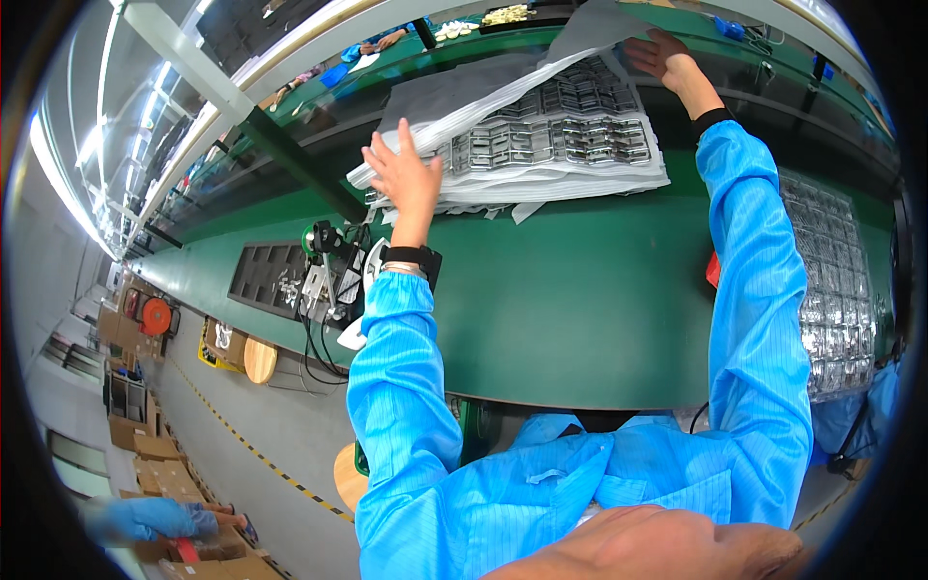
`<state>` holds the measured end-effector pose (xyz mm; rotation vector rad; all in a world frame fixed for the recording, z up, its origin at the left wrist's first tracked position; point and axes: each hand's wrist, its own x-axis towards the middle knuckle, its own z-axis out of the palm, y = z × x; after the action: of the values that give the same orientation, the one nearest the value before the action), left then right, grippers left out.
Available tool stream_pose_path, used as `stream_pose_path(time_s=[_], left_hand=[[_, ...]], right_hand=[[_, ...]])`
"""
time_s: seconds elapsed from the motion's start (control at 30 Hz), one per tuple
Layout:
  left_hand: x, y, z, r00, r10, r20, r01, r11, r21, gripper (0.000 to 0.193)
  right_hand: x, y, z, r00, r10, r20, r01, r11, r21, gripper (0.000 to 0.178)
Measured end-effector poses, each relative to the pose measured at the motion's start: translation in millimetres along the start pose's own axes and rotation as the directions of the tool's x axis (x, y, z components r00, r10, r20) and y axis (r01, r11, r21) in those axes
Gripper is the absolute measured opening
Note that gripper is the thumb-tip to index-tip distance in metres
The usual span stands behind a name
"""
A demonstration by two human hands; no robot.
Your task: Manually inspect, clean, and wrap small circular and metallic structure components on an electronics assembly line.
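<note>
A thin grey-white packing sheet (596, 31) is raised and folded back over a stack of metal parts (551, 142) at the far side of the green bench. The parts are rows of shiny bent frames, layered with white sheets. My left hand (406, 179) is open, fingers spread, at the left edge of the folded sheet, seemingly touching it. My right hand (665, 60) reaches to the far right, fingers stretched out beside the sheet's raised corner. Whether its fingers touch the corner is hard to tell.
A small clamp-like fixture (327, 275) with cables stands left on the green bench (570, 309), beside a dark compartment tray (266, 275). Clear plastic trays (836, 290) are at right. A frame post (300, 159) rises near my left hand. Other people's hands work across the bench.
</note>
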<state>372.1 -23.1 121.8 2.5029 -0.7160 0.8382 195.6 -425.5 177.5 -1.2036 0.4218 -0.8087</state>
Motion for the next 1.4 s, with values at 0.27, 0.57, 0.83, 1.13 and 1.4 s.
stream_pose_path(time_s=[0.27, 0.57, 0.83, 1.13, 1.4], left_hand=[[52.4, -25.5, 13.8, 0.962, -0.198, -0.187, 0.026, 0.750, -0.661, 0.022], [57.2, 22.3, -23.3, 0.992, -0.104, -0.078, -0.117, -0.462, -0.879, 0.032], [-48.3, 37.9, -23.4, 0.903, 0.073, 0.423, 0.387, -0.564, -0.730, 0.048], [-171.6, 30.3, -67.2, 0.963, -0.255, 0.090, 0.143, 0.196, -0.970, 0.028], [-221.7, 42.3, -68.6, 0.827, 0.470, 0.309, 0.026, 0.517, -0.856, 0.025]], right_hand=[[31.1, 13.0, 10.9, 0.995, 0.015, 0.100, -0.010, 0.999, -0.045, 0.046], [59.8, 65.3, 44.9, 0.623, -0.337, 0.706, -0.158, 0.829, 0.536, 0.043], [-132.5, 49.9, 188.6, 0.275, 0.018, 0.961, 0.495, 0.854, -0.158, 0.024], [-198.6, 24.6, 160.4, 0.363, 0.267, 0.893, 0.505, 0.749, -0.429, 0.032], [-289.5, 114.8, 131.9, 0.548, 0.210, 0.810, 0.004, 0.967, -0.254, 0.080]])
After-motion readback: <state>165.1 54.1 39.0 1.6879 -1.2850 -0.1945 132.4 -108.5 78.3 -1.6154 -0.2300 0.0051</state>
